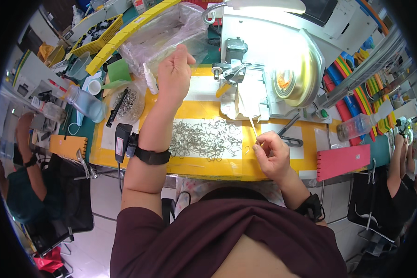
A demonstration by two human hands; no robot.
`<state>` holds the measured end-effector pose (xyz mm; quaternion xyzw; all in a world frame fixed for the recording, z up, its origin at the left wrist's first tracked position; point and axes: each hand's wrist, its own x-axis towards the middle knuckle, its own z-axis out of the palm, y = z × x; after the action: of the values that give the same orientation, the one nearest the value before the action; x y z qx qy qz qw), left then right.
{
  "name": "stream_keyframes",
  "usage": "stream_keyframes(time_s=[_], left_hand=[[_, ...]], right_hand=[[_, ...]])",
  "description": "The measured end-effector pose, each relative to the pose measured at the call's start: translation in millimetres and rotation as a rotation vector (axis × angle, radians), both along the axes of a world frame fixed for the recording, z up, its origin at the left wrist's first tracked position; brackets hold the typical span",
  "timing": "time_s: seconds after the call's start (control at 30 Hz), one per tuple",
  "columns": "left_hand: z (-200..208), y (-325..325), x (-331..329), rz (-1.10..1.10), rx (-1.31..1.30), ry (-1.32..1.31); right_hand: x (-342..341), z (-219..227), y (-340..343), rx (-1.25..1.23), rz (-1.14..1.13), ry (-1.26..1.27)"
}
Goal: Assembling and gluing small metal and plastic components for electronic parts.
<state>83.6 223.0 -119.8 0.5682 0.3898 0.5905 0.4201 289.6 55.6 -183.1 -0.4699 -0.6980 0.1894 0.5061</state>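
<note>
My left hand (175, 74) is raised over the left back of the table, in front of a clear plastic bag (139, 48). Its fingers are curled closed, and whatever they hold is hidden. A white twisted bundle (149, 79) stands beside that wrist. With thumb and fingertips, my right hand (273, 155) pinches the near end of a thin pale strip (252, 126). The strip runs up to a small bench machine (236, 74) with a dark motor block and a yellow lever. Between my arms lies a spread pile of small bent metal wire pieces (206, 139).
A round tub of small metal parts (129, 104) and a clear jar (85, 104) stand left. A large reel (299, 74) sits right of the machine. Toothed strips, yellow (129, 37), orange (68, 146) and pink (343, 162), flank the area. People sit at both sides.
</note>
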Motion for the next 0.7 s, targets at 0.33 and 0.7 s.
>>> stream_keyframes(time_s=[0.33,0.7], left_hand=[[4.1,3.5,-1.1,0.111,0.097,-0.022],[-3.1,6.5,3.2,0.193,0.049,0.112]], right_hand=[[-0.6,-1.0,4.2,0.029,-0.039,-0.026],[0.0,-2.6,5.2,0.058,-0.027,-0.033]])
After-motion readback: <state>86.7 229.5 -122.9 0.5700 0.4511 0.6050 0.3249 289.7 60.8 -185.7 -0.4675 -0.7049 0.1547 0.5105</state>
